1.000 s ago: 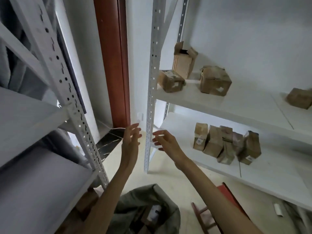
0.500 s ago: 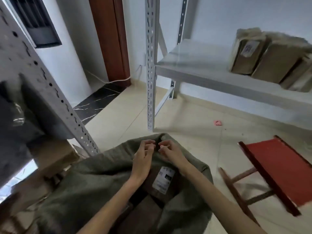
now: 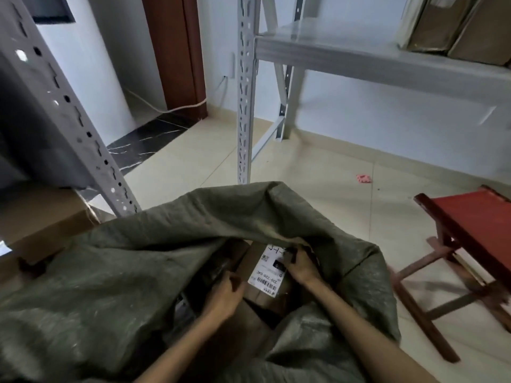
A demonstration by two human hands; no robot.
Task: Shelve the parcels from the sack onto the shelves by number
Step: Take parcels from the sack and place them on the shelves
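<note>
A grey-green sack (image 3: 132, 261) lies open on the floor at the bottom of the view. Inside its mouth sits a brown cardboard parcel (image 3: 258, 293) with a white barcode label and a handwritten number. My left hand (image 3: 222, 295) grips the parcel's left side. My right hand (image 3: 302, 265) grips its right side, fingers curled over the label's edge. More dark parcels lie deeper in the sack, mostly hidden. A white metal shelf (image 3: 359, 55) at the upper right carries several brown parcels (image 3: 456, 23).
A white slotted upright (image 3: 244, 106) of the right shelf stands just behind the sack. Another slotted post (image 3: 72, 111) leans across the left, with a cardboard box (image 3: 41, 225) below it. A red wooden stool (image 3: 470, 244) stands at the right. A cable runs by the brown door frame.
My view dropped from the shelves to the sack. Both hands came down from shelf height, reached the sack's mouth, then went inside and took hold of the labelled parcel.
</note>
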